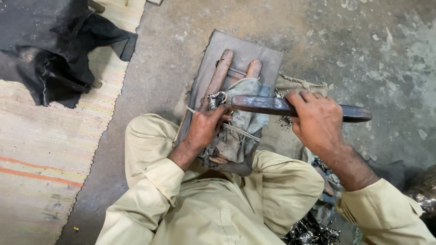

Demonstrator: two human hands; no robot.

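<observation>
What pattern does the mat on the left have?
The mat is pale woven cream with orange stripes, best seen in the head view.

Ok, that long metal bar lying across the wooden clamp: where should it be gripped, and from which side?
Best at the bar's free right-hand stretch, coming down from above with a full wrap, as the right hand does now. The bar lies roughly level, running left to right, and its left end rests at the small metal piece pinched by the left hand, so that end is crowded. The dark right tip sticks out past the grip.

Beige sleeves, a dark rust-brown metal bar, a grey cloth pad, a black cloth, and a cream woven mat with orange stripes on grey concrete floor.
</observation>
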